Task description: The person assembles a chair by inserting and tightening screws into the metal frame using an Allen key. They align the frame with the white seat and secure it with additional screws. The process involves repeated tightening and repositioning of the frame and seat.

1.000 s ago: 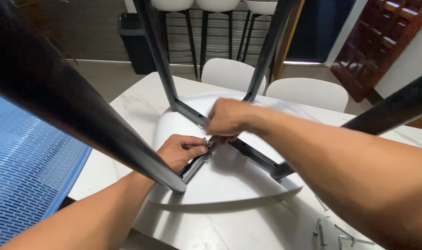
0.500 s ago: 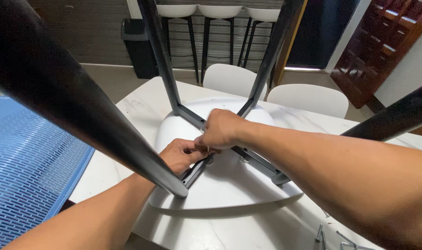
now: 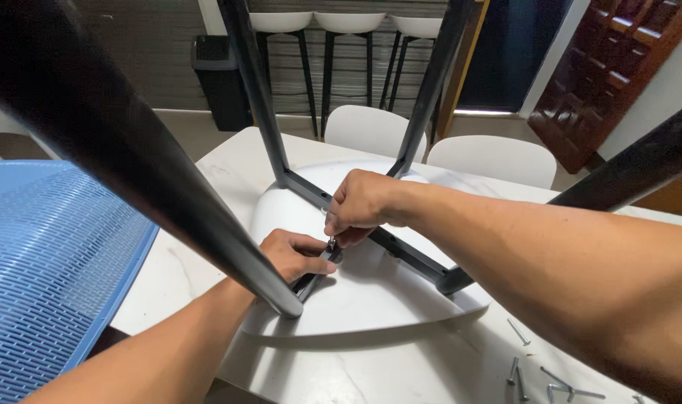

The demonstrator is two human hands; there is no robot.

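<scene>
Right hand (image 3: pixel 363 206) fingers are pinching a small screw (image 3: pixel 330 243) at the black frame (image 3: pixel 401 251); left hand (image 3: pixel 292 254) presses it. One slip and it could roll off the surface (image 3: pixel 229 172) edge.

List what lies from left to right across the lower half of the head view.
Blue perforated panel → left hand on the black frame → small screw pinched by the right hand → white upturned chair seat → loose screws on the marble table.
</scene>
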